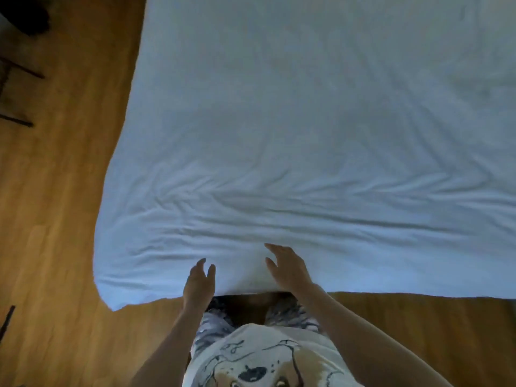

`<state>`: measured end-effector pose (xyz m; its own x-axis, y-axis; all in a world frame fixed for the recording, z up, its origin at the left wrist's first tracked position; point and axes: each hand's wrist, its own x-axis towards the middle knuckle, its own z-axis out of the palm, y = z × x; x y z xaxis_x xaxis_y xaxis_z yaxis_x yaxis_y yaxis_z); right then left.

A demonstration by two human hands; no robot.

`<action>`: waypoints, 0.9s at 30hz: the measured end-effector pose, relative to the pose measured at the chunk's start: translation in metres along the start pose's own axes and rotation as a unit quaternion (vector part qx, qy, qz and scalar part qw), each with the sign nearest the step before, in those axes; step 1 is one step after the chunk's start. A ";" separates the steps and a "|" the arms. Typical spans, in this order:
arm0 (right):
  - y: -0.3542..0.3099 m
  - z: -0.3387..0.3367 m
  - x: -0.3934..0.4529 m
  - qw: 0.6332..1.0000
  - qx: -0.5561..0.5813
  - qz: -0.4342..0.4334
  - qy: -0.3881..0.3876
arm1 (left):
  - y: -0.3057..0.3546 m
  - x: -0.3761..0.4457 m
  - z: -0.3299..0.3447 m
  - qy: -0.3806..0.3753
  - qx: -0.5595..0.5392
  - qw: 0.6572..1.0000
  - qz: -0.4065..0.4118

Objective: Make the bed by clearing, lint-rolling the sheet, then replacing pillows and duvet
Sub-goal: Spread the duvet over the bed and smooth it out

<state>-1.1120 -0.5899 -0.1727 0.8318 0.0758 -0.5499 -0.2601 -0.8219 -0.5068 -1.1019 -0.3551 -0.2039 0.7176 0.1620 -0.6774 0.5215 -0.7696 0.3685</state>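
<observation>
1. Left hand (pixel 198 280) and right hand (pixel 287 268) hover released, grasping nothing, over the bed's near edge.
2. Duvet (pixel 307 121) covers the bed; smooth the wrinkles outward toward its corners.

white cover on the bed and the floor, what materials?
White cover: soft woven fabric, likely cotton, matte; it creases in fine wrinkles and drapes over the edge. Floor: wood or wood-look laminate, warm brown, slight sheen; plank seams and grain show.
</observation>
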 end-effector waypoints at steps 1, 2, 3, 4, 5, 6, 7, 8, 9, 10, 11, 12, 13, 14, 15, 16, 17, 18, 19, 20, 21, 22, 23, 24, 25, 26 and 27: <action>0.028 -0.020 -0.024 1.000 0.000 0.021 0.017 | 0.022 -0.018 0.017 -0.014 0.011 1.000 0.023; 0.055 -0.038 -0.049 0.998 -0.003 0.044 0.034 | 0.042 -0.033 0.035 -0.028 0.023 0.998 0.044; 0.083 -0.055 -0.074 0.996 -0.005 0.073 0.050 | 0.062 -0.045 0.052 -0.042 0.039 0.996 0.066; 0.108 -0.071 -0.100 0.992 -0.005 0.104 0.064 | 0.082 -0.058 0.067 -0.057 0.054 0.993 0.090; 0.132 -0.085 -0.125 0.987 -0.002 0.138 0.080 | 0.101 -0.069 0.080 -0.073 0.067 0.988 0.115; 0.154 -0.098 -0.149 0.981 0.004 0.168 0.098 | 0.119 -0.079 0.092 -0.088 0.077 0.983 0.142; 0.173 -0.107 -0.169 0.973 0.013 0.198 0.116 | 0.137 -0.088 0.101 -0.102 0.087 0.977 0.168; 0.188 -0.113 -0.187 0.964 0.025 0.229 0.132 | 0.153 -0.095 0.109 -0.110 0.096 0.971 0.192; 0.201 -0.118 -0.201 0.955 0.040 0.258 0.144 | 0.170 -0.101 0.114 -0.114 0.102 0.965 0.215; 0.210 -0.121 -0.213 0.945 0.060 0.282 0.156 | 0.185 -0.105 0.120 -0.117 0.108 0.958 0.239; 0.217 -0.121 -0.222 0.935 0.079 0.301 0.171 | 0.198 -0.108 0.125 -0.121 0.116 0.951 0.260; 0.224 -0.119 -0.228 0.925 0.096 0.316 0.188 | 0.208 -0.109 0.130 -0.124 0.128 0.943 0.282; 0.228 -0.116 -0.232 0.914 0.116 0.331 0.205 | 0.217 -0.108 0.134 -0.128 0.140 0.935 0.300; 0.231 -0.111 -0.236 0.900 0.142 0.346 0.223 | 0.224 -0.107 0.137 -0.132 0.151 0.929 0.312; 0.233 -0.105 -0.241 0.885 0.170 0.362 0.239 | 0.229 -0.106 0.139 -0.136 0.161 0.924 0.318; 0.236 -0.096 -0.245 0.871 0.194 0.374 0.252 | 0.232 -0.106 0.141 -0.140 0.171 0.920 0.324; 0.239 -0.088 -0.250 0.861 0.211 0.383 0.261 | 0.235 -0.106 0.143 -0.145 0.183 0.915 0.328; 0.243 -0.083 -0.254 0.854 0.220 0.389 0.265 | 0.237 -0.105 0.144 -0.147 0.194 0.912 0.331; 0.249 -0.079 -0.258 0.850 0.227 0.394 0.266 | 0.239 -0.105 0.146 -0.146 0.202 0.911 0.330; 0.255 -0.078 -0.261 0.849 0.231 0.396 0.264 | 0.241 -0.103 0.147 -0.142 0.207 0.911 0.327; 0.262 -0.079 -0.264 0.850 0.234 0.396 0.258 | 0.242 -0.102 0.148 -0.138 0.214 0.912 0.322; 0.272 -0.080 -0.266 0.851 0.236 0.396 0.251 | 0.242 -0.101 0.150 -0.130 0.223 0.912 0.317; 0.284 -0.083 -0.268 0.852 0.237 0.397 0.245 | 0.244 -0.099 0.152 -0.123 0.233 0.913 0.312; 0.299 -0.089 -0.270 0.853 0.238 0.399 0.238 | 0.248 -0.099 0.157 -0.116 0.243 0.914 0.305; 0.317 -0.098 -0.270 0.853 0.242 0.401 0.233 | 0.255 -0.099 0.163 -0.111 0.252 0.914 0.296; 0.337 -0.108 -0.269 0.853 0.246 0.399 0.230 | 0.264 -0.100 0.173 -0.107 0.262 0.914 0.291; 0.360 -0.121 -0.267 0.854 0.249 0.395 0.228 | 0.276 -0.101 0.186 -0.105 0.271 0.913 0.287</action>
<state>-1.3682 -0.9741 -0.1285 0.3754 -0.7119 -0.5936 -0.9106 -0.1638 -0.3796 -1.1166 -0.6983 -0.1519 0.6668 -0.4425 -0.5996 -0.2591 -0.8921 0.3702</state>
